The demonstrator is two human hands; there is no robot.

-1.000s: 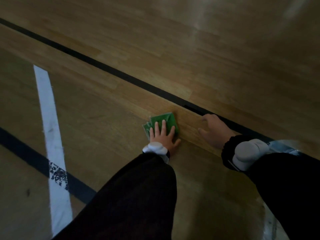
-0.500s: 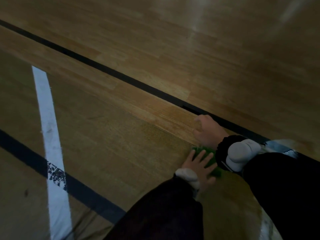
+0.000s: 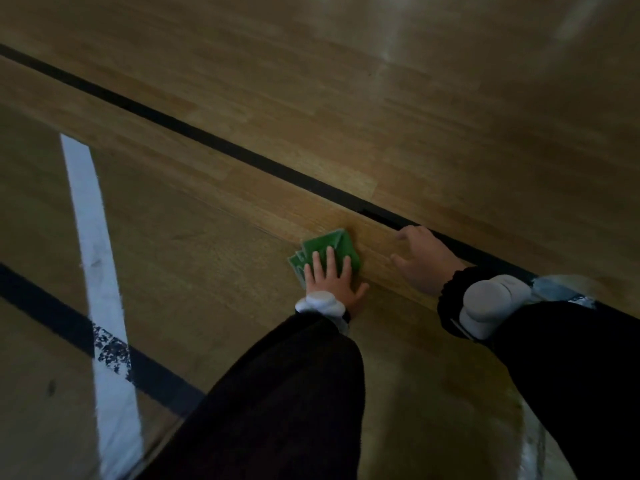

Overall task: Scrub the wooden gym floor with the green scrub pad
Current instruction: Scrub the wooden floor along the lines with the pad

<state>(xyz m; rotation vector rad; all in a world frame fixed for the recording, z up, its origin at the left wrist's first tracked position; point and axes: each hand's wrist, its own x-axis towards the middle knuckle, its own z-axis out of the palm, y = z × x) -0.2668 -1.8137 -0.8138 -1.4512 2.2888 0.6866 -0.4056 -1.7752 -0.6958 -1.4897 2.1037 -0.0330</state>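
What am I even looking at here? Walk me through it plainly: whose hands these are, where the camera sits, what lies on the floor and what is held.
There is no machine. A person wears one wide-angle camera on the head, looking forward and down at their own two hands. The left hand presses flat, fingers straight, on a folded green scrub pad that lies on the wooden gym floor. The right hand rests on the floor beside it, apart from the pad, holding nothing; its fingertips reach a black court line. Both arms are in dark sleeves, each with a pale device at the wrist. At the left, a white line crosses a second black line; its paint is scuffed at the crossing.
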